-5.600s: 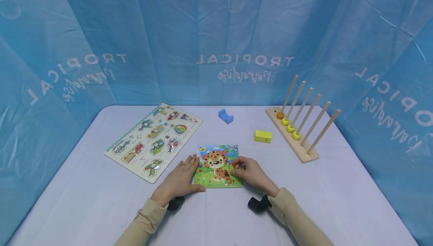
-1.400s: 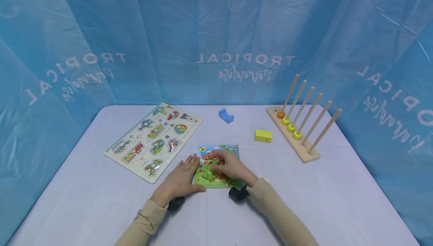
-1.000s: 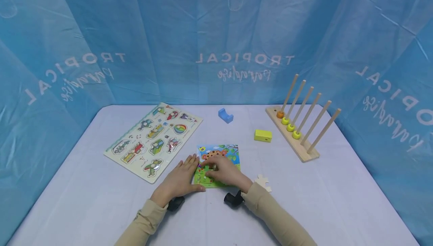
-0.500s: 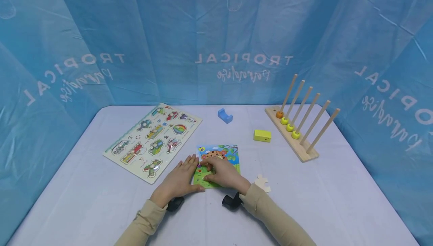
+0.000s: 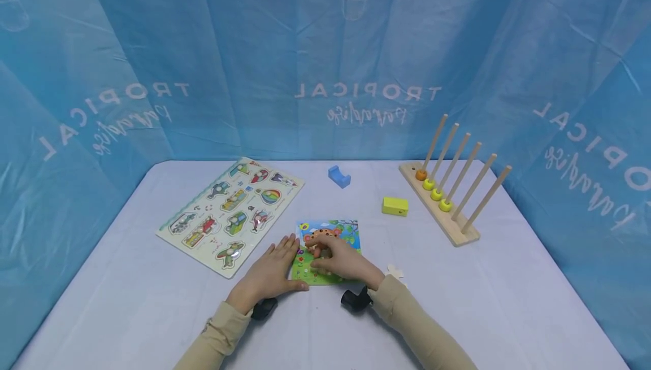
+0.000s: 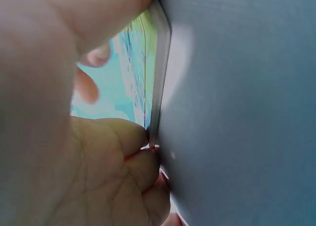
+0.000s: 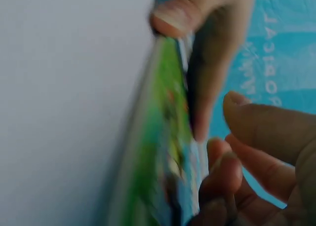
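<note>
A jigsaw puzzle (image 5: 350, 233) with a spotted leopard cub on grass lies in the middle of the table. My left hand (image 5: 269, 271) rests along its left side, fingers straight and thumb at the lower left corner; the left wrist view shows the fingers against the tray's edge. Over the puzzle's middle hovers my right hand (image 5: 342, 258), fingers loosely bent, hiding much of the cub. In the right wrist view its thumb (image 7: 261, 125) and fingers stand apart with nothing between them. A pale, blank-faced jigsaw piece (image 5: 394, 271) lies right of the puzzle, partly behind the right sleeve.
A peg-puzzle board of vehicles (image 5: 231, 217) lies at the left. Toward the back are a blue notched block (image 5: 339, 176) and a yellow block (image 5: 395, 206). At the right stands a wooden peg rack (image 5: 458, 230) with upright rods and several beads.
My right hand moved from the puzzle's right side to its middle, set a green jigsaw piece at lower left and let go, then shifted slightly right. My left hand stayed put.
</note>
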The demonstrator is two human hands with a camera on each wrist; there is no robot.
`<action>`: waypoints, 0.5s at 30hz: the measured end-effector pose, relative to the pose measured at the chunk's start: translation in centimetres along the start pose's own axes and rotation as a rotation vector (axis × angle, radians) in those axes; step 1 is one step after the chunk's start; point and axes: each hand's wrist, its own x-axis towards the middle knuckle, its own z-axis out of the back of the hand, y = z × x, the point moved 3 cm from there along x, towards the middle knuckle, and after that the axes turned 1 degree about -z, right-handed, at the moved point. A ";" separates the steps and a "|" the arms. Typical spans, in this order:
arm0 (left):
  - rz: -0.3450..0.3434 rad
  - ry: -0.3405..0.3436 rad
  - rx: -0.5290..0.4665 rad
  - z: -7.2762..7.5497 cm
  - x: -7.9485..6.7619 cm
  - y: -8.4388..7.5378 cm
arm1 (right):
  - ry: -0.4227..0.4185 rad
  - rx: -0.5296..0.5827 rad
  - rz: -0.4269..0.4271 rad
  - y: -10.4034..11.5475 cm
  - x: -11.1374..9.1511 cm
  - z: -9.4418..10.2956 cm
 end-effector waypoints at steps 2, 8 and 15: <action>0.001 -0.001 0.003 0.0 0.0 0.0 | 0.000 0.046 -0.010 -0.2 -0.4 0.7; 0.001 -0.002 0.011 -0.2 -0.1 0.0 | -0.058 0.037 -0.045 -1.4 -2.3 3.2; -0.001 -0.015 0.012 -0.2 0.0 0.0 | -0.120 0.066 -0.113 -3.7 -5.8 6.3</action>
